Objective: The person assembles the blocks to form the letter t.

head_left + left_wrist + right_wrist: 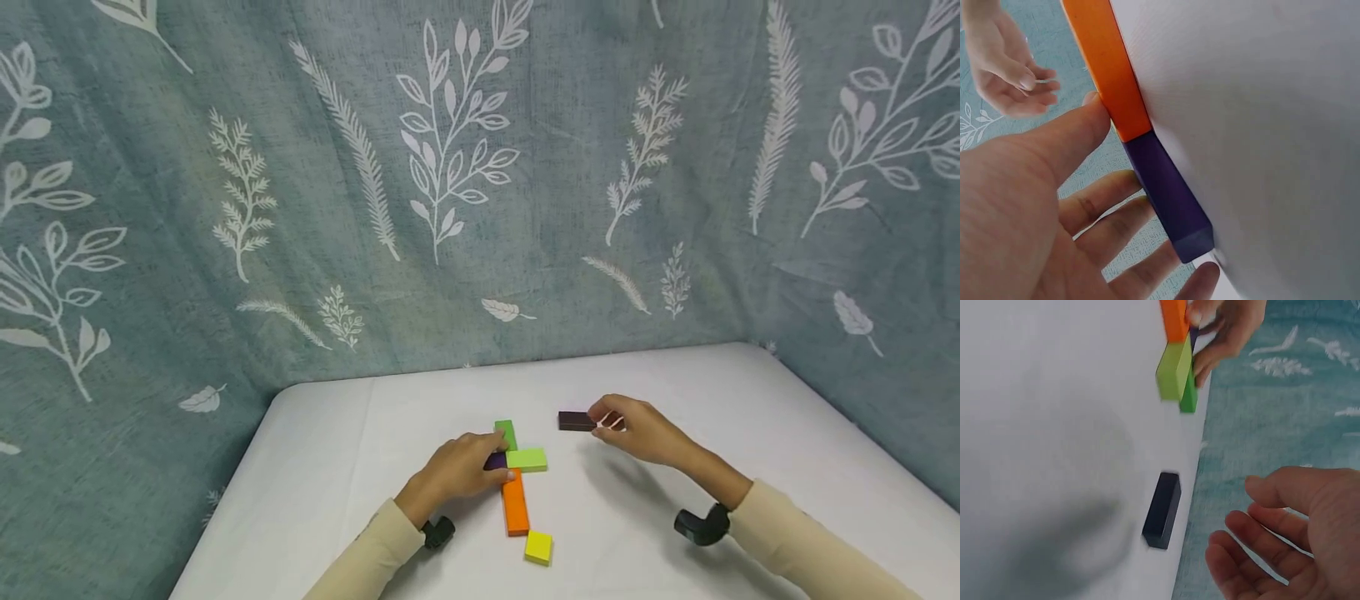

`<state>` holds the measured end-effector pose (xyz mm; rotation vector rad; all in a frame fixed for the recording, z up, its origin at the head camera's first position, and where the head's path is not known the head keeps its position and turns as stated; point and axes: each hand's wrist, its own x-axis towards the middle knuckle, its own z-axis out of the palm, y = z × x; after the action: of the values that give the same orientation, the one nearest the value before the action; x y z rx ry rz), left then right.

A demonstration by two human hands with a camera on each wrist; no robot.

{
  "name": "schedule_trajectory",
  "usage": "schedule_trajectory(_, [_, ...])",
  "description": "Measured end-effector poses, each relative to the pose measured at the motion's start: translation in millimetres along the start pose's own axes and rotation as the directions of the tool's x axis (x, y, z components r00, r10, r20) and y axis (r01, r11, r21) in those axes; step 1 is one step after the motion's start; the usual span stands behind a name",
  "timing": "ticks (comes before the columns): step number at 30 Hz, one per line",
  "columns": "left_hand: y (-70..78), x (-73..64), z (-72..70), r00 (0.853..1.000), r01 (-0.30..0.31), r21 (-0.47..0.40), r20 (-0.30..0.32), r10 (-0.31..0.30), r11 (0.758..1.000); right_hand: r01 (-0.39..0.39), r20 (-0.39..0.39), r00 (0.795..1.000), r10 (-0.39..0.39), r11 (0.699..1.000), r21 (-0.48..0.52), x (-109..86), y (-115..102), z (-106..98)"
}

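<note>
My left hand reaches over a dark purple block. Its thumb touches the orange block near where that meets the purple one, and its fingers lie along the purple block's far side. A light green block and a darker green block adjoin these just beyond the fingertips. Farther right, a black-brown block rests on the white table. My right hand hovers beside it with loosely bent fingers, a gap showing between them and the block in the right wrist view.
A small yellow block sits at the near end of the orange block. The white table runs back to a blue-green curtain with white leaf prints. Each wrist carries a black strapped device.
</note>
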<state>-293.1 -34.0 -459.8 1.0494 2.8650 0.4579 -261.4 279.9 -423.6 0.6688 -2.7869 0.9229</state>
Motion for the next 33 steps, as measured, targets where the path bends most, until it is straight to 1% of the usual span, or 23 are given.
schedule_trajectory(5, [-1.4, -0.4, 0.8, 1.0, -0.003, -0.005, -0.001, 0.003, 1.0, -0.038, 0.029, 0.999, 0.039, 0.999, -0.026, 17.9, 22, -4])
schedule_trajectory(8, [-2.5, -0.2, 1.3, 1.0, -0.003, -0.005, -0.002, 0.003, 1.0, -0.027, 0.051, 0.998, 0.03, 0.999, -0.047, 26.0, 30, -3])
schedule_trajectory(11, [-3.8, -0.9, 1.8, 1.0, 0.001, 0.002, 0.0, -0.001, 1.0, 0.005, 0.081, 0.997, -0.001, 0.999, -0.049, 32.4, 37, 1])
schedule_trajectory(13, [-4.0, -1.3, 1.8, 1.0, 0.003, 0.004, 0.003, -0.003, 1.0, 0.015, 0.102, 0.995, -0.01, 0.999, -0.048, 36.1, 39, 5])
schedule_trajectory(17, [-2.5, -1.7, 1.0, 1.0, 0.004, 0.02, 0.004, -0.004, 1.0, 0.004, 0.13, 0.992, 0.005, 0.997, -0.074, 41.9, 42, 11])
schedule_trajectory(23, [0.2, -0.2, 0.4, 1.0, 0.002, 0.001, 0.002, -0.002, 1.0, -0.024, 0.128, 0.991, 0.039, 0.993, -0.118, 44.5, 49, 18])
schedule_trajectory(28, [-0.1, -0.2, 1.1, 1.0, 0.002, 0.011, -0.007, -0.002, 1.0, -0.044, 0.13, 0.99, 0.06, 0.991, -0.125, 45.6, 52, 21])
schedule_trajectory(33, [-1.0, -2.3, -0.4, 1.0, 0.019, 0.005, 0.004, -0.019, 1.0, -0.052, 0.126, 0.99, 0.068, 0.991, -0.124, 49.1, 51, 24])
